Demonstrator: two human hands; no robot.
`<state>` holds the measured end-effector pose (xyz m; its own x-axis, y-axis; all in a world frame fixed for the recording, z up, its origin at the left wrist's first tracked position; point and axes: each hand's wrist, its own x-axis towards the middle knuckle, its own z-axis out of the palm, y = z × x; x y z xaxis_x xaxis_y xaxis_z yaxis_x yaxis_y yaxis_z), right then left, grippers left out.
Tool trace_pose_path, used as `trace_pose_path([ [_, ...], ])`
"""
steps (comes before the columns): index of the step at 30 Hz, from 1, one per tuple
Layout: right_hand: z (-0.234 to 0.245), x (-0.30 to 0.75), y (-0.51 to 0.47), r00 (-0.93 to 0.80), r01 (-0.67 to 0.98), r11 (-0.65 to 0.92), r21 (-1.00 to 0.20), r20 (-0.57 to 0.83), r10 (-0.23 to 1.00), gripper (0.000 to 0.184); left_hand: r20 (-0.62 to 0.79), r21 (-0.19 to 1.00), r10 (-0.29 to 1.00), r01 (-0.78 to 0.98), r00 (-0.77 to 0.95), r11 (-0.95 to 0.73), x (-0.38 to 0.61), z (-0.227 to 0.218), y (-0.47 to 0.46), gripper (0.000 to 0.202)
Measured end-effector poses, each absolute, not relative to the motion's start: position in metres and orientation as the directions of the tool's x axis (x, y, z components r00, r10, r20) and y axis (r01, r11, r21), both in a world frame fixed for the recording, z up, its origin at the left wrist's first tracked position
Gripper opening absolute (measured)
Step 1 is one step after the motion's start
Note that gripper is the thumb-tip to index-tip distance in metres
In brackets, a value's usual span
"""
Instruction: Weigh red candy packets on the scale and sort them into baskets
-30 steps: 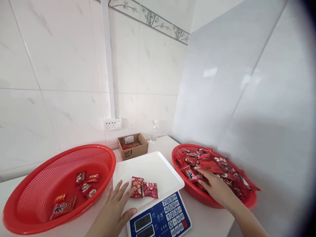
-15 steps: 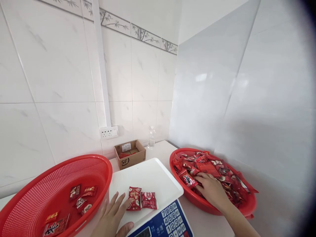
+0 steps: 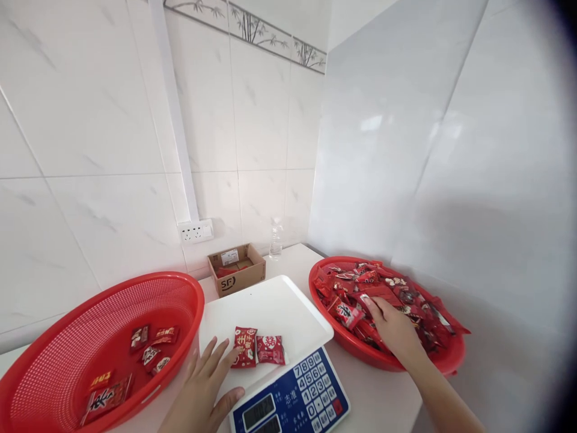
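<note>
My left hand (image 3: 202, 379) rests with fingers spread at the near left edge of the white scale tray (image 3: 270, 307). Its fingertips are close to a red snack packet (image 3: 244, 347); whether they touch it I cannot tell. A second, squarer red packet (image 3: 270, 350) lies beside that one on the tray. Over the right red basket (image 3: 351, 349), heaped with wrapped snacks, my right hand (image 3: 394, 328) is closed in a pinch at what looks like a red packet with a white spot by the thumb. The fingers partly hide it.
At left stands a larger red basket (image 3: 180, 285) with several small packets inside. The scale's blue keypad panel (image 3: 288, 394) faces me. Behind the tray are an open cardboard box (image 3: 243, 279) and a clear plastic bottle (image 3: 276, 240). Tiled walls meet at the back corner.
My right hand has gone from lying spread on the packets to a pinch, lifted slightly. My left hand stays by the tray. The view has tipped down a little.
</note>
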<state>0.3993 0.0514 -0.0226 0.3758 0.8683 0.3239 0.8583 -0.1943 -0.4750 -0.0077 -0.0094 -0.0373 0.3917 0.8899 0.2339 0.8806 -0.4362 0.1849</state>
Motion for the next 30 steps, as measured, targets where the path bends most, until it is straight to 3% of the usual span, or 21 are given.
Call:
trace_pose_path([
  [8, -0.031, 0.405, 0.052, 0.416, 0.848, -0.233, -0.476, 0.326, 0.849, 0.049, 0.148, 0.286, 0.925, 0.880, 0.349, -0.378, 0.001, -0.022, -0.017, 0.048],
  [15, -0.041, 0.411, 0.055, 0.434, 0.856, -0.223, -0.467, 0.412, 0.801, 0.051, 0.088, 0.285, 0.933, 0.889, 0.348, -0.359, 0.003, -0.016, -0.017, 0.048],
  [17, -0.040, 0.410, 0.055, 0.367, 0.895, -0.158, -0.417, 0.488, 0.792, 0.048, 0.087, 0.286, 0.933, 0.889, 0.348, -0.359, 0.003, -0.015, -0.018, 0.048],
  [21, -0.033, 0.400, 0.056, 0.122, 0.980, 0.020, -0.200, 0.671, 0.731, 0.041, 0.077, 0.288, 0.934, 0.889, 0.348, -0.355, 0.002, -0.015, -0.018, 0.049],
  [25, -0.026, 0.387, 0.065, 0.016, 0.985, 0.065, -0.161, 0.458, 0.889, 0.040, 0.103, 0.304, 0.929, 0.878, 0.355, -0.369, 0.001, -0.016, -0.019, 0.048],
  [30, -0.019, 0.377, 0.075, 0.076, 0.991, -0.053, -0.126, 0.184, 0.980, 0.042, 0.117, 0.318, 0.923, 0.866, 0.368, -0.386, 0.000, -0.013, -0.022, 0.049],
])
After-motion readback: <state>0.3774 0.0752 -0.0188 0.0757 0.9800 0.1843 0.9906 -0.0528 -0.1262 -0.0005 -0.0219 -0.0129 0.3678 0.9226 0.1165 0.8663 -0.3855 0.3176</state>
